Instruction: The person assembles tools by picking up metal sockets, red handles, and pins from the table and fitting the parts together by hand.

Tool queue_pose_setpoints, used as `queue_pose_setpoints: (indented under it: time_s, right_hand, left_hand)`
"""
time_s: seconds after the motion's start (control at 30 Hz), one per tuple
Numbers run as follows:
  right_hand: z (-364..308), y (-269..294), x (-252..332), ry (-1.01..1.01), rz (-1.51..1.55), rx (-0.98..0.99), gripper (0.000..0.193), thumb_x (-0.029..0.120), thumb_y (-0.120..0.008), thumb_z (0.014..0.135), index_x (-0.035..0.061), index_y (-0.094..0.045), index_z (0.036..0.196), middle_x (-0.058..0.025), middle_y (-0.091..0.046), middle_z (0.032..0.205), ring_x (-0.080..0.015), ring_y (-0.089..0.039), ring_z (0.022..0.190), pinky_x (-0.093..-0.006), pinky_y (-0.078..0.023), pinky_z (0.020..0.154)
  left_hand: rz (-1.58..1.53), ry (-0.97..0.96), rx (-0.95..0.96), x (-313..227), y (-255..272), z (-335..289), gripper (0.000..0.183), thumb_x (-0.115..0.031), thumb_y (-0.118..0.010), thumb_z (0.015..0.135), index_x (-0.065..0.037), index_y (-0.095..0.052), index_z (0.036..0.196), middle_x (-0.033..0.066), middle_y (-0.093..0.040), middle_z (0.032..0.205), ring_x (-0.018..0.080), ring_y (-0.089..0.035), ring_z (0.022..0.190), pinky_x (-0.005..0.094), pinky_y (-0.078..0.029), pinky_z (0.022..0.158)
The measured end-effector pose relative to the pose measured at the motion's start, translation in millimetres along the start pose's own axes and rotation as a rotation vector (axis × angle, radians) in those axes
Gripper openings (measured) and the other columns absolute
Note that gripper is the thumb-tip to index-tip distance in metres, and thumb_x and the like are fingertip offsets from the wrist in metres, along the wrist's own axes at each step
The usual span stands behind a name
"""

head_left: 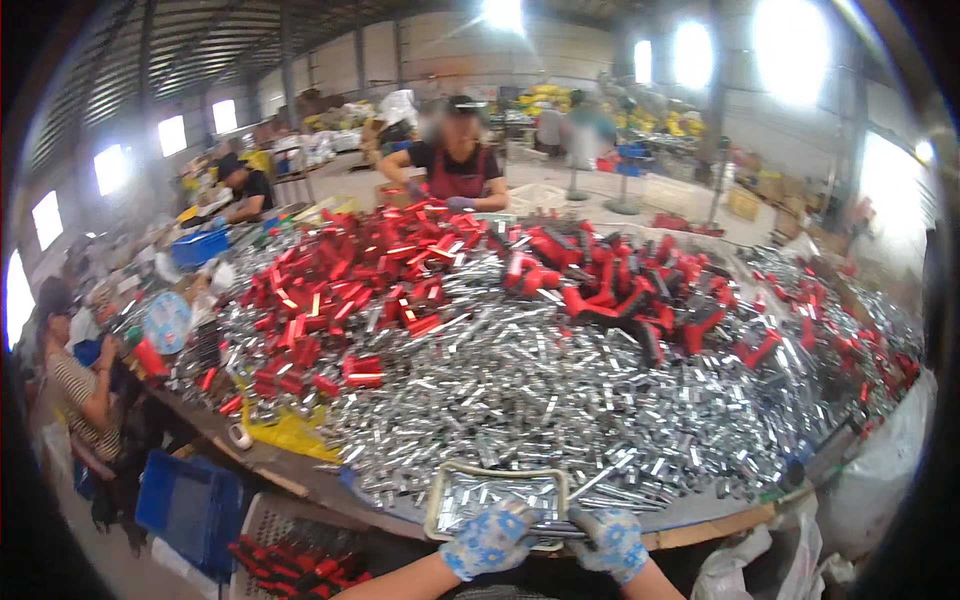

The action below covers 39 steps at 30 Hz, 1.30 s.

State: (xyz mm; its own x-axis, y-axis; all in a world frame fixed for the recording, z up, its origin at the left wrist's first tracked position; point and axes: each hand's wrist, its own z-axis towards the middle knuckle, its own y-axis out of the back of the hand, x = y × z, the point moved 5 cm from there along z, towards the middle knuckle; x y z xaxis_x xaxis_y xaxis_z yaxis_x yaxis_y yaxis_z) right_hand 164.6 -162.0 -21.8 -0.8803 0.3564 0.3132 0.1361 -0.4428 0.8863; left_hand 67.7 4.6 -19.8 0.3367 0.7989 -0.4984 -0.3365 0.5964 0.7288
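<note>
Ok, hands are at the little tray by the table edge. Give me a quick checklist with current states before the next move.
1. Left hand on the tray: ok, the gloved hand rests at its near rim.
2. Right hand grip: cannot tell, its fingers seem to pinch thin metal pieces, blurred.
3. Tray seated on the table: ok, it sits at the near edge, holding silver pieces.
4. Supply in reach: ok, the heap of silver metal clips begins just past the tray.
5. Red parts: ok, piled farther back, apart from the hands.
6. Co-workers clear: ok, the person opposite is across the table.
</note>
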Motion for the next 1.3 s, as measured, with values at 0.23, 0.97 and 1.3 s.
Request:
queue_pose_setpoints:
  time_s: [0.23,0.97,1.3]
  right_hand:
    - [-2.6,5.6,-0.2,-0.014,0.046,-0.025,0.045,0.033,-0.075,0.069,0.0118,-0.069,0.108,-0.0117,-0.072,0.09,-0.0297,-0.069,0.075,-0.0407,-0.055,0.064]
    - [0.5,-4.3,-7.5,0.002,0.224,-0.05,0.044,0.027,-0.074,0.065,0.008,-0.068,0.105,-0.0127,-0.068,0.077,-0.0317,-0.067,0.071,-0.0419,-0.053,0.064]
    - [-6.6,-11.1,-9.7,0.123,0.204,-0.261,0.047,0.019,-0.07,0.064,0.0017,-0.066,0.108,-0.0165,-0.066,0.082,-0.0352,-0.063,0.072,-0.045,-0.049,0.067]
  left_hand:
    - [0.037,-0.028,0.002,-1.6,-4.1,2.0,0.039,-0.01,-0.072,0.074,-0.004,-0.061,0.111,0.014,-0.06,0.093,0.0338,-0.06,0.085,0.0416,-0.052,0.071]
    - [-0.388,0.309,0.207,10.4,-0.1,-3.4,0.055,-0.022,-0.072,0.085,-0.002,-0.053,0.133,0.0198,-0.065,0.116,0.029,-0.064,0.108,0.0367,-0.05,0.095]
    - [-0.441,0.225,0.11,11.8,1.7,3.9,0.051,-0.026,-0.071,0.084,-0.004,-0.059,0.129,0.0187,-0.066,0.115,0.0325,-0.064,0.106,0.0402,-0.05,0.092]
